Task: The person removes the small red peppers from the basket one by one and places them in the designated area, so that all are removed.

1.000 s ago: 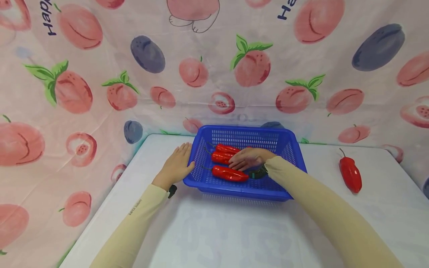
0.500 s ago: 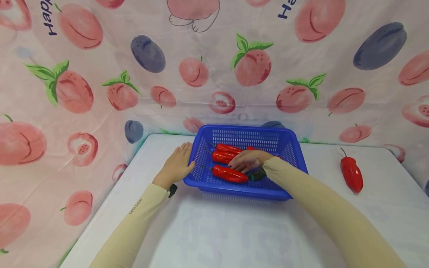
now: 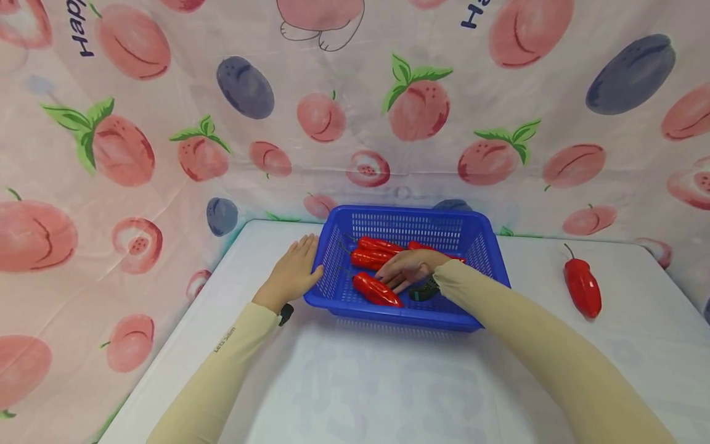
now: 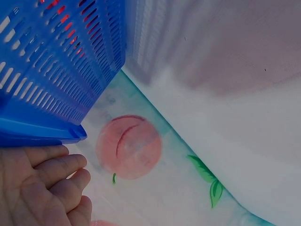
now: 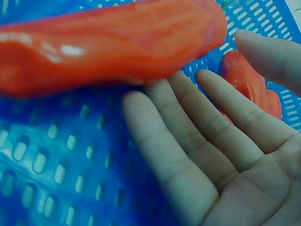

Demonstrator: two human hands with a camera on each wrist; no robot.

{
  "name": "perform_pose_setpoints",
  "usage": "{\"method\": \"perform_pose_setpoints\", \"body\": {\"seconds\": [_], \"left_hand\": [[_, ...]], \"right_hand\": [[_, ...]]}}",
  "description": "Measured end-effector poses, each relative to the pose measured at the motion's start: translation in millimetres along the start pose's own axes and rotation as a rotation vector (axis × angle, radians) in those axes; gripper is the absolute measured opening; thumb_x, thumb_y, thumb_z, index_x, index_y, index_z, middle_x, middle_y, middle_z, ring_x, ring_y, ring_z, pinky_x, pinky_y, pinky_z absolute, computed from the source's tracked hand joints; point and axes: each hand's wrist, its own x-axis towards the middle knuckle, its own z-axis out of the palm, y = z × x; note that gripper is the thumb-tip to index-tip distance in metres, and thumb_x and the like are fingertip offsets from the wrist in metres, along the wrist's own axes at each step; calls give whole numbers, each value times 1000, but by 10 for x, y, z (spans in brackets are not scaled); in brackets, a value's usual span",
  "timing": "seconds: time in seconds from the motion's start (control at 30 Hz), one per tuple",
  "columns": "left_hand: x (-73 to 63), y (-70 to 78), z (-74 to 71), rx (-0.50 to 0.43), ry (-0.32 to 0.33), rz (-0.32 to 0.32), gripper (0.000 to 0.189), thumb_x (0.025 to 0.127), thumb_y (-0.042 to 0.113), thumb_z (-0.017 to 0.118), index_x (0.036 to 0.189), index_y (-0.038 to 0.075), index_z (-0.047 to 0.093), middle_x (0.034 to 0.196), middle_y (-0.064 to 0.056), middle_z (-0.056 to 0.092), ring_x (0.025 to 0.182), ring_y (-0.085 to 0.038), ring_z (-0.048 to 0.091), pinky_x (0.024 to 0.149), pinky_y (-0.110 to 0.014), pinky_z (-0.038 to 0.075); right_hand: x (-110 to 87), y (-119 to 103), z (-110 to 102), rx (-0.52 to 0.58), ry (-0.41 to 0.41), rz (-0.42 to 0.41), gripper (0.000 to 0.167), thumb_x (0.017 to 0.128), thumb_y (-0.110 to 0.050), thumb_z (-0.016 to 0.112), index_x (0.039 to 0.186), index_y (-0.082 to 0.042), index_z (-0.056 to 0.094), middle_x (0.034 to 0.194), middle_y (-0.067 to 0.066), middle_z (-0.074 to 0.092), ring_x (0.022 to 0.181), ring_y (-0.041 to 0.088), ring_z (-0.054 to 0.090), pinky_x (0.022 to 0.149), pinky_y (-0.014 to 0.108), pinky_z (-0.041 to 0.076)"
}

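Note:
In the head view, a blue perforated basket holds several red peppers. My right hand reaches inside, its extended fingers at the front pepper. The right wrist view has that pepper lying across the fingertips of my right hand, thumb held away from it. Two more peppers lie behind, and another is partly hidden by the hand. My left hand lies flat along the basket's left side; its fingers touch just under the rim in the left wrist view.
A single red pepper lies on the white table to the right of the basket. Close behind the table hangs a pink fruit-print cloth, which also covers the left side.
Inside the basket the front pepper has swung slantwise, its right end closer to the front wall. My right hand has shifted slightly left and forward against it; my left hand stays put.

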Motion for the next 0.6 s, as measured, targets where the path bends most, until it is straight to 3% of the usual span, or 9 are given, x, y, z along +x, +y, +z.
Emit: {"method": "perform_pose_setpoints", "body": {"seconds": [0.2, 0.6], "left_hand": [[-2, 6, -11, -8, 4, 4, 68, 95, 30, 42, 147, -7, 18, 154, -22, 21, 145, -36, 17, 120, -46, 13], [-7, 10, -10, 5, 17, 11, 68, 94, 29, 42, 147, -7, 19, 153, -23, 23, 145, -36, 19, 120, -45, 14]], "right_hand": [[24, -13, 61, 53, 2, 37, 36, 96, -9, 49, 129, 4, 53, 119, 10, 61, 102, 22, 63, 102, 45, 46], [24, -46, 117, -34, -32, 55, 41, 96, -12, 48, 133, 7, 47, 142, 20, 46, 113, 25, 59, 104, 44, 44]]}}
